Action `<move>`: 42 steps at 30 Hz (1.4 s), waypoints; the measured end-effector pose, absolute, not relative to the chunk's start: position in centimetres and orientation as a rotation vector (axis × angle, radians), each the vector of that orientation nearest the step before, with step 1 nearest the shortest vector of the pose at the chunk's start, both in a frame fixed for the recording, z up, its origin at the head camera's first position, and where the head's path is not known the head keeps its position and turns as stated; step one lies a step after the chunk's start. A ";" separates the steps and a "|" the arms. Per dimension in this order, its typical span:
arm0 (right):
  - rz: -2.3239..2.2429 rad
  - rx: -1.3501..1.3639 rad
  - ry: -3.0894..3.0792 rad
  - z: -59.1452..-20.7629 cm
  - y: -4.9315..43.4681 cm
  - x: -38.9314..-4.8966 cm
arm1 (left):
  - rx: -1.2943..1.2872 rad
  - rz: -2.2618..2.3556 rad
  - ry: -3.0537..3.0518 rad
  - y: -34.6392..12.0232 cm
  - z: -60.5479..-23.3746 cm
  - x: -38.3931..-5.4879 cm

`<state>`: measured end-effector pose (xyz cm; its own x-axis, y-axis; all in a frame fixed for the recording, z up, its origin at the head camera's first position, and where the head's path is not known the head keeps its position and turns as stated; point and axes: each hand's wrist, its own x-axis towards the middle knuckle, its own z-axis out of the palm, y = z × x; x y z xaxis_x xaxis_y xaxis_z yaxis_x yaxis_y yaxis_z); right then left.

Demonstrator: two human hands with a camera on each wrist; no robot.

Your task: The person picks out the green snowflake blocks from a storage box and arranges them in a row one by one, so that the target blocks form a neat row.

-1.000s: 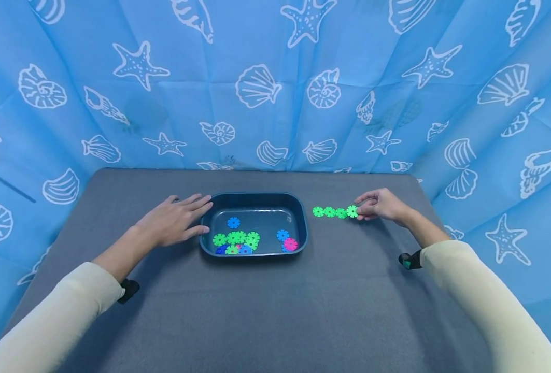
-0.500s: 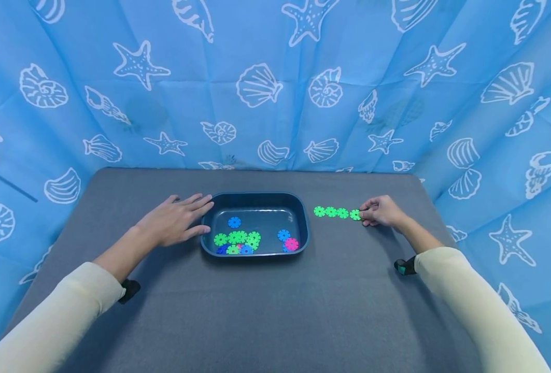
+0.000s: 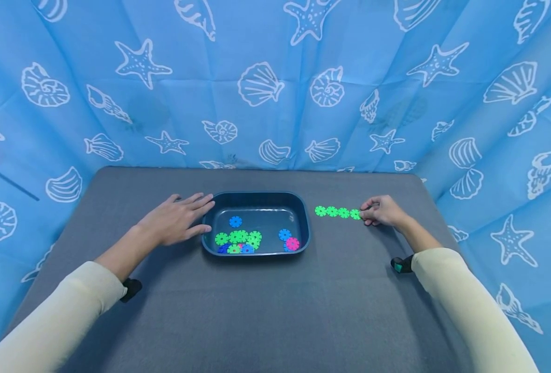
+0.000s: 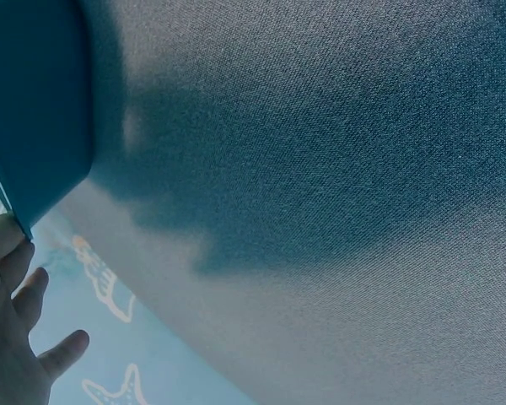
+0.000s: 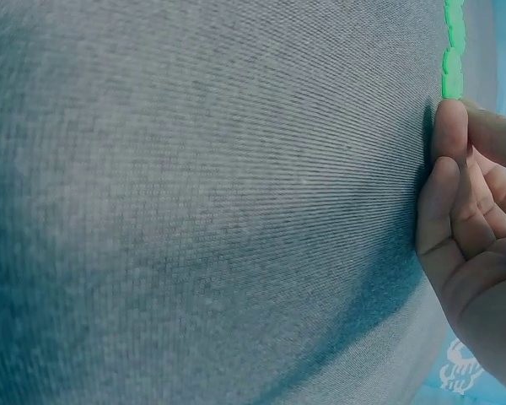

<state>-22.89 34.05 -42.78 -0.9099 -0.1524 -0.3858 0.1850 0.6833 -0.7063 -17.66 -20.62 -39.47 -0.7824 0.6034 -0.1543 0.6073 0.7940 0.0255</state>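
Note:
At the right of the table, my right hand (image 3: 383, 212) pinches a green notched disc (image 3: 355, 214) between thumb and fingers. It is the right end of a row of several green discs (image 3: 332, 211) lying edge to edge; the right wrist view shows the fingertips right at the green row (image 5: 453, 72). My left hand (image 3: 174, 220) lies with straight fingers along the left rim of a dark blue tray (image 3: 256, 255). Inside the tray are several green discs (image 3: 221, 238), several blue discs (image 3: 235, 221) and a pink disc (image 3: 292, 243).
A grey cloth covers the table (image 3: 275, 311), its far edge meeting a blue curtain (image 3: 219, 103) with white shells and starfish. The tray stands left of the green row, with a strip of cloth between them.
My right hand has shifted slightly right and toward me with the end disc, which was tilted up and now lies flat in line with the row. My left hand has stayed on the tray.

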 end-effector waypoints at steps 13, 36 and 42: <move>-1.184 0.007 2.353 -42.5 34.8 -22.8 | 0.970 -0.011 2.824 -20.7 -39.6 -17.6; -1.251 -0.348 2.322 -37.3 25.8 -23.0 | 0.999 -0.065 2.828 -20.6 -39.0 -17.7; -1.247 -0.437 2.218 -34.9 21.2 -23.4 | 1.004 -0.051 2.831 -20.6 -38.8 -17.5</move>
<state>-23.41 21.22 -34.90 -0.7944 -0.5250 -0.3056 -0.0120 0.5164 -0.8562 -17.54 -20.62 -38.79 -0.7680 0.6249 -0.1403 0.6295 0.7769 0.0143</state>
